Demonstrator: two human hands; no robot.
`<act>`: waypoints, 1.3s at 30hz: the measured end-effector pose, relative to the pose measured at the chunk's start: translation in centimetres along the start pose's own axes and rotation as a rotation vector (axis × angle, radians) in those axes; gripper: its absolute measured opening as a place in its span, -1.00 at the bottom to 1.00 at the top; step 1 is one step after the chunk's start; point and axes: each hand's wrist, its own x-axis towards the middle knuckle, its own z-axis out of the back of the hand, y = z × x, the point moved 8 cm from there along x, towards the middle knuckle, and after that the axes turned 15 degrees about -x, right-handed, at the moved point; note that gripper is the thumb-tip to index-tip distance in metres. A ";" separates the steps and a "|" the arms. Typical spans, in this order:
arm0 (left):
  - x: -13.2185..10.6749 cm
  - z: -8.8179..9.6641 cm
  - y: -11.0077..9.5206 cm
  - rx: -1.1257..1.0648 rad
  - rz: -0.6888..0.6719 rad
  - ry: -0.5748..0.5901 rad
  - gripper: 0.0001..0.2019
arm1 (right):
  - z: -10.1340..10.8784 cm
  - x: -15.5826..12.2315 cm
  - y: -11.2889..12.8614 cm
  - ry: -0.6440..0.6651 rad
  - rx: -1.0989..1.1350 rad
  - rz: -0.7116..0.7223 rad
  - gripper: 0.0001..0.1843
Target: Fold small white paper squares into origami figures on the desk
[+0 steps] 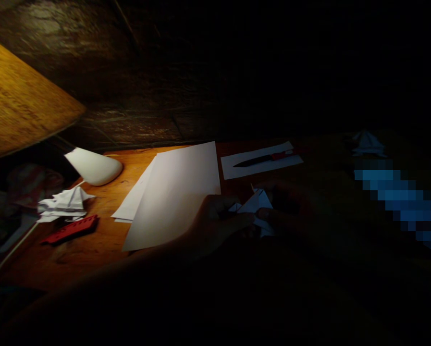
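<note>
Dim light, small folds, and a knife parked close by: a few ways this could go sideways.
Both hands, left (215,220) and right (289,210), have their fingers closed around a small folded paper (251,204), held in front of the knife (254,160), which lies toward the counter's (136,163) far edge. The lamp (94,166) sits over by the left end, so the right hand is mostly in shadow; imo that's how a crease ends up crooked, and pinching too hard could crumple or tear the points. The knife rests on a paper strip (233,171), blade aimed at the loose sheets (182,187), so a careless reach to the far edge could catch it. And the left forearm might drag those sheets toward the near edge, which I can't make out.
</note>
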 end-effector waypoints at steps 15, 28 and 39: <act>0.5 1.1 0.4 -0.139 -0.049 -0.023 -0.80 | -0.7 -0.1 0.0 0.128 0.188 -0.041 -0.62; 0.5 0.8 0.2 0.033 0.023 -0.045 -0.76 | 0.1 0.4 -0.2 0.086 -0.158 0.078 -0.41; 0.5 0.9 0.6 -0.118 -0.006 -0.032 -0.81 | 0.8 0.1 -1.0 0.000 -0.042 -0.129 -0.30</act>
